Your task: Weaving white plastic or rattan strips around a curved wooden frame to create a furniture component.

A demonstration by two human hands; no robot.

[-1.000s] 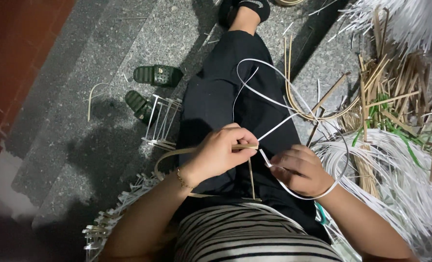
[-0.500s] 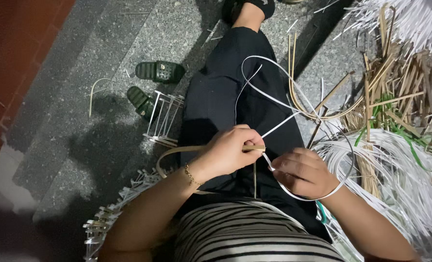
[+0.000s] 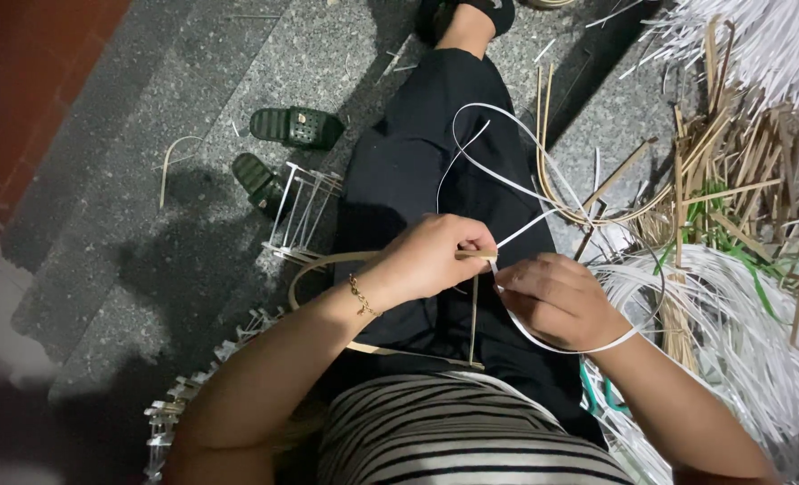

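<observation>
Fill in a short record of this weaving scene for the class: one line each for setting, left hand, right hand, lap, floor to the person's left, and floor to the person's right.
Setting: person seated on a grey stone floor, seen from above.
Left hand: left hand pinches a white strip against a tan hoop.
Right hand: right hand holds the same white strip, which loops round its wrist.
Lap: black trousers, striped top.
Floor to the left: green sandals, small white woven frame.
Floor to the right: tan cane strips, pile of white strips.

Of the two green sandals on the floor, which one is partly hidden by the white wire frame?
The nearer green sandal, left of the person's leg: the white wire frame overlaps its end. The farther sandal lies fully uncovered.
</observation>
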